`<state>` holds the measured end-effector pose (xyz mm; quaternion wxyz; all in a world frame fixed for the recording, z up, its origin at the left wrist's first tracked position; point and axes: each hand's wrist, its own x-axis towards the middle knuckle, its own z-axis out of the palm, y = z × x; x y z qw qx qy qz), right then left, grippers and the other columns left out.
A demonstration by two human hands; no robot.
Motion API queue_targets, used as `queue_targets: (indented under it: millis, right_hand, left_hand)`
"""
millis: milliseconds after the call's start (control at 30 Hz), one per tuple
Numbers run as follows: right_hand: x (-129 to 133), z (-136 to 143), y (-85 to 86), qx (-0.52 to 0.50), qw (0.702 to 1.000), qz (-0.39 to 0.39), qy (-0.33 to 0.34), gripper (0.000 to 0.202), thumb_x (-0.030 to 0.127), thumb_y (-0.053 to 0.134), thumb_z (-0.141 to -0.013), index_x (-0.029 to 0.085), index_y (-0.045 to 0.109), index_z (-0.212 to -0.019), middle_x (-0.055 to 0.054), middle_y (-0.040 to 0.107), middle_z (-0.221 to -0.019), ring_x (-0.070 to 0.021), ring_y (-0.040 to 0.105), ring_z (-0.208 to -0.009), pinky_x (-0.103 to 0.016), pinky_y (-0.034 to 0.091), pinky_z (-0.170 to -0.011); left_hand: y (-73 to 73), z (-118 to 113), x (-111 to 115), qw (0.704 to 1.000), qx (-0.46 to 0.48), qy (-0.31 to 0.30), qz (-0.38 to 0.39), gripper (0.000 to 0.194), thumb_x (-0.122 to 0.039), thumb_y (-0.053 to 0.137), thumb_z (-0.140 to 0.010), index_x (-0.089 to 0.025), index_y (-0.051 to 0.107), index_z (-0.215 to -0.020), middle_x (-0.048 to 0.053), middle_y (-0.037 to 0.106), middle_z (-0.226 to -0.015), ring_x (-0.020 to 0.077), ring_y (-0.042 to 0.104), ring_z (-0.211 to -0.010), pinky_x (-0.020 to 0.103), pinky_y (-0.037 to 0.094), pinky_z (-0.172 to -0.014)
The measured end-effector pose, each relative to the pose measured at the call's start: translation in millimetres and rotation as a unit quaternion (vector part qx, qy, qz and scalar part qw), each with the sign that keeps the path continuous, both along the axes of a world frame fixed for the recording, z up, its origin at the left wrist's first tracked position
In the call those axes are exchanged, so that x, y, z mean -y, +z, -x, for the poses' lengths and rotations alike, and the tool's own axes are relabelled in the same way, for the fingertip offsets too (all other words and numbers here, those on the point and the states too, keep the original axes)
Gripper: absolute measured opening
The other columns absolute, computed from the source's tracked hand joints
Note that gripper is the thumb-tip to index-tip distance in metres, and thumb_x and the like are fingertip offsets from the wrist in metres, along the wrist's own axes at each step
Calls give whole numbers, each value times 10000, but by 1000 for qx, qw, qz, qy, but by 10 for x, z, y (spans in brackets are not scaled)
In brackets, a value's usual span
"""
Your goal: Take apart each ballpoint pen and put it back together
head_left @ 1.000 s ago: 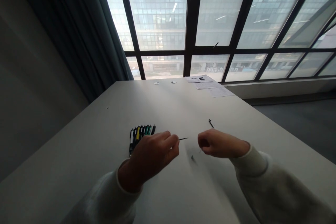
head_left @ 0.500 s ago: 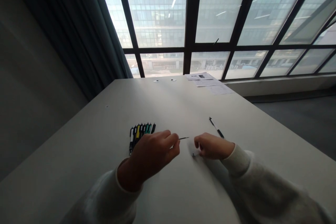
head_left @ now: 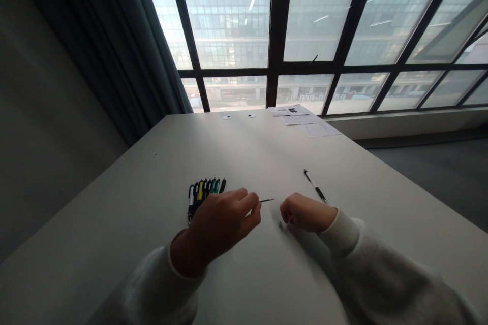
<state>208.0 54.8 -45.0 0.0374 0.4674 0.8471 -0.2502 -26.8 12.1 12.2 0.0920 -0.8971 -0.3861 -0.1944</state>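
Observation:
My left hand (head_left: 224,216) is closed in a pinch on a thin dark pen refill (head_left: 267,200), whose tip points right into the gap between my hands. Facing it, my right hand (head_left: 307,212) has its fingers curled in, and whatever they may hold is hidden. Just below those fingertips a small pen part (head_left: 281,225) shows at the table surface; whether it is touched cannot be made out. Behind my left hand lies a row of several pens (head_left: 201,193), black, white, yellow and green, partly covered by the hand.
A single white-and-black pen (head_left: 314,186) lies beyond my right hand. Sheets of paper (head_left: 305,120) are at the far right of the white table (head_left: 236,157), near the window. Two round white discs (head_left: 227,118) sit along the far edge.
My right hand has shifted slightly left and its fingers have curled in more. My left hand and the refill have stayed in place.

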Motion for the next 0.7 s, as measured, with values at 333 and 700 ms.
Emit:
queue_targets:
  millis: [333, 700]
  right_hand:
    - [14, -25, -28, 68, 997, -10, -47, 356, 275, 884, -560, 140, 740, -856, -82, 726, -833, -228, 661, -764, -266, 441, -619]
    - [87, -8, -22, 99, 994, -22, -50, 304, 346, 847, -629, 119, 750, -807, -112, 711, -785, -240, 669, -731, -281, 447, -609]
  left_hand:
    - [-14, 5, -8, 1000, -5, 8, 6, 216, -239, 489, -936, -183, 645, -797, -18, 599, -633, 124, 541, -510, 256, 309, -470]
    - [15, -3, -5, 1000, 0, 7, 21, 215, -235, 484, -939, -174, 642, -806, -16, 601, -635, 113, 528, -504, 236, 294, -475]
